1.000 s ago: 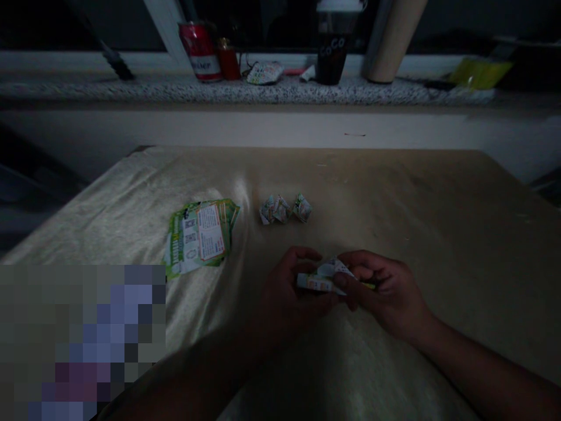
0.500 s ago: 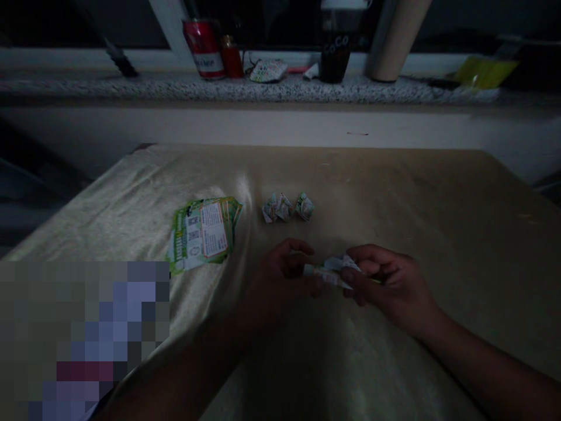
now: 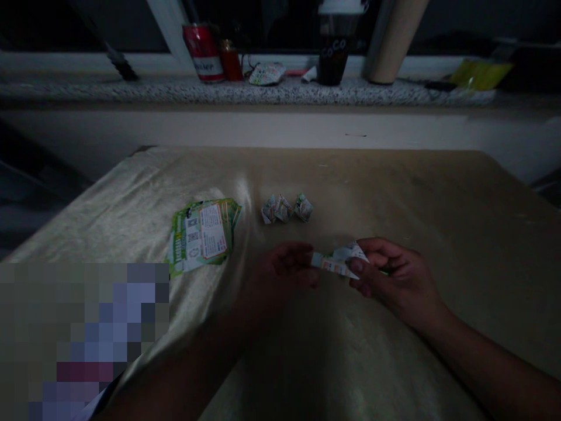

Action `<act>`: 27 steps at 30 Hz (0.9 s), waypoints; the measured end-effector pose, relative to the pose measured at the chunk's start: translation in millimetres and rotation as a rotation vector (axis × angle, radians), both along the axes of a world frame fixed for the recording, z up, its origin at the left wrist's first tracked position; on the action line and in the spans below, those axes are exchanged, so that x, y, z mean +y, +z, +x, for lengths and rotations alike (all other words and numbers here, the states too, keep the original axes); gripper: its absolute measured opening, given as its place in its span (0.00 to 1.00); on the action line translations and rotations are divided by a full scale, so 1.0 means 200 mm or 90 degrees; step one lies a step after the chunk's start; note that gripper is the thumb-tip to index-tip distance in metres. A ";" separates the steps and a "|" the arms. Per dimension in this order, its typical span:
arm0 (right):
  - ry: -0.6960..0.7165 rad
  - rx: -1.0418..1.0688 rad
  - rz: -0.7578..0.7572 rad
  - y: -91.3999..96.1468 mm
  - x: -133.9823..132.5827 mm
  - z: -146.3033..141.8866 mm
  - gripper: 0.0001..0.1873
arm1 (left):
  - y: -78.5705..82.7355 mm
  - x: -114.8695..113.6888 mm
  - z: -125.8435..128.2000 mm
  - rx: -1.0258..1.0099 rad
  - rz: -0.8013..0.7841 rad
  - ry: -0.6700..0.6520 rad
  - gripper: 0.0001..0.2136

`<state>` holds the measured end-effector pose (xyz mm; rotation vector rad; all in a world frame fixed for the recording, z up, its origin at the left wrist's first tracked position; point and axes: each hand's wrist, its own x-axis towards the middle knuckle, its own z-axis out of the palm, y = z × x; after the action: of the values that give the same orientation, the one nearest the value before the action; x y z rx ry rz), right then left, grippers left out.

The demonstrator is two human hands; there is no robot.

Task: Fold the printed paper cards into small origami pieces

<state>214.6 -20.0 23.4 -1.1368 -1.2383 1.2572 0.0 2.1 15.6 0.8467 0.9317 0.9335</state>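
"Over the middle of a covered desk [image 3: 438, 204], what was being handled?"

"A piece of folded printed paper [image 3: 335, 265], peaked at one end, with a narrow strip running left. The right hand [image 3: 397, 280] pinched the peaked end between thumb and fingers."

"And the left hand [image 3: 280, 272]?"

"Its fingers were loosely curled beside the strip's tip. Shadow and blur hid whether they touched it."

"Which step was this?"

"Folding, I judged, partway through. Beyond the hands sat three small folded shapes [image 3: 284, 209] in a row, probably finished pieces of the same kind. A fanned stack of green printed sheets [image 3: 199, 237] lay to the left, likely the supply."

"What did the next move call for?"

"Seemingly a firm pinch from the right hand, while the left took the loose strip, turned or tucked it in, and pressed the crease without crushing the peak."
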 end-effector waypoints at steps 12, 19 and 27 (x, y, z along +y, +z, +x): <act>0.028 0.017 -0.031 -0.03 -0.02 -0.06 0.20 | -0.01 -0.08 0.03 0.255 0.089 -0.063 0.14; 0.038 0.062 -0.070 -0.02 0.00 -0.03 0.18 | 0.01 -0.08 0.03 0.252 0.091 -0.022 0.13; -0.045 0.145 -0.065 -0.02 0.06 0.12 0.16 | 0.02 -0.02 -0.05 0.196 0.105 0.091 0.12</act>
<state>238.3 -8.1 18.5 -1.0674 -0.9669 1.3678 -9.6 -1.0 19.6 1.0969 1.2051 1.0317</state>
